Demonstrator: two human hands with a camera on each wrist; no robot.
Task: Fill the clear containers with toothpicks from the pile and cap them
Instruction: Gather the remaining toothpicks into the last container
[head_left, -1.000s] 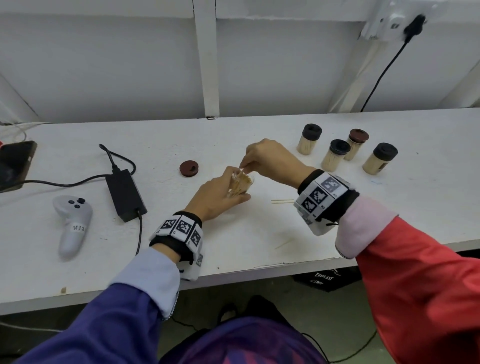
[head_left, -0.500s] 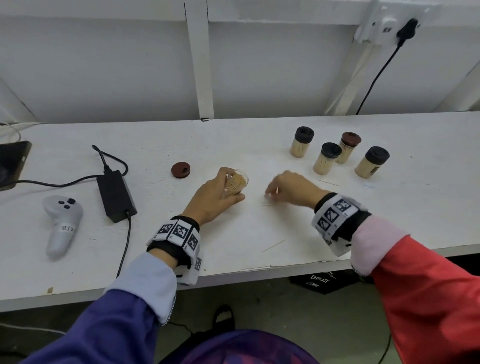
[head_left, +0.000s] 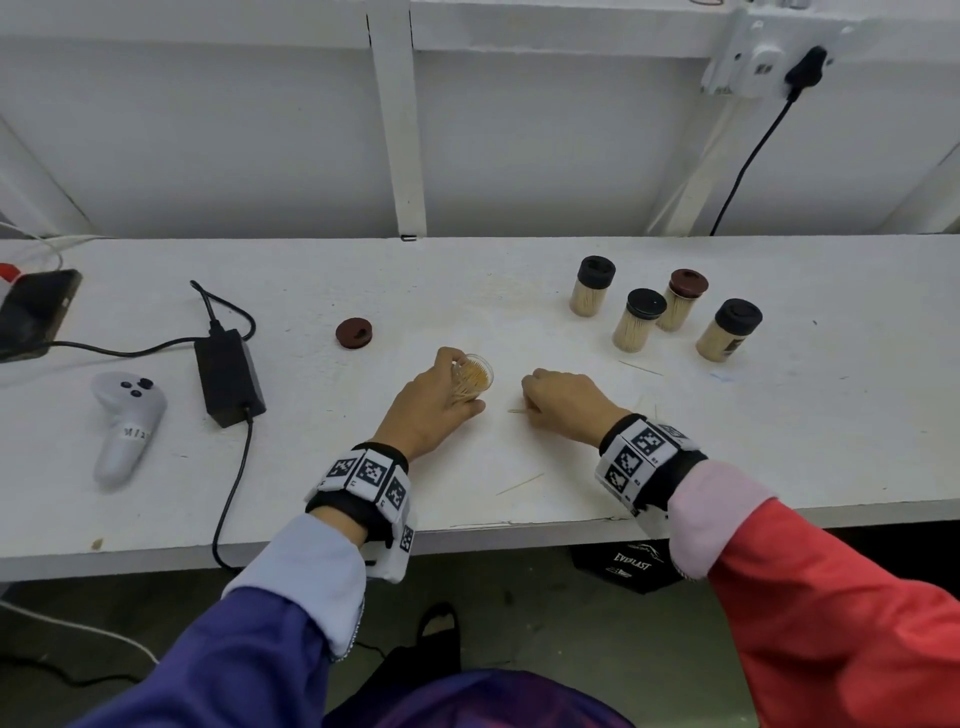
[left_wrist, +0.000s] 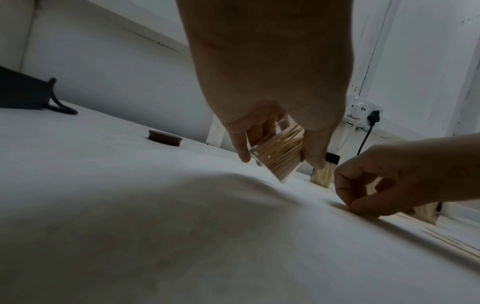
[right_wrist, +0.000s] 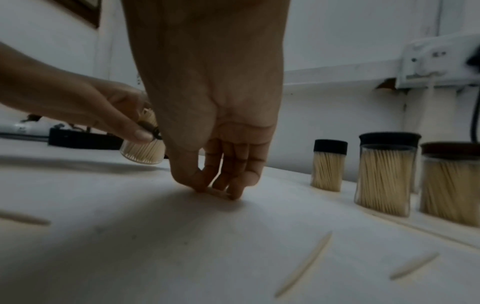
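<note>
My left hand (head_left: 460, 387) grips an uncapped clear container (head_left: 472, 379) packed with toothpicks, tilted with its mouth toward the right and its base just above the table. The left wrist view shows the thumb and fingers wrapped round this container (left_wrist: 278, 152). Just right of it, my right hand (head_left: 527, 404) is down on the table, thumb and fingers pinching a few toothpicks (head_left: 517, 411) that lie flat on the surface; the pinch on the toothpicks (right_wrist: 218, 193) is plain in the right wrist view. A loose brown cap (head_left: 354, 333) lies to the left of the container.
Several capped, filled containers (head_left: 639, 319) stand at the back right. Loose toothpicks lie near the front edge (head_left: 519, 484) and by the right containers (head_left: 640, 368). A power adapter (head_left: 228, 376), a white controller (head_left: 127, 426) and a phone (head_left: 34, 312) occupy the left.
My right hand left the container's mouth, dropped to the table beside it and closed its fingertips on toothpicks there. The left hand kept holding the container.
</note>
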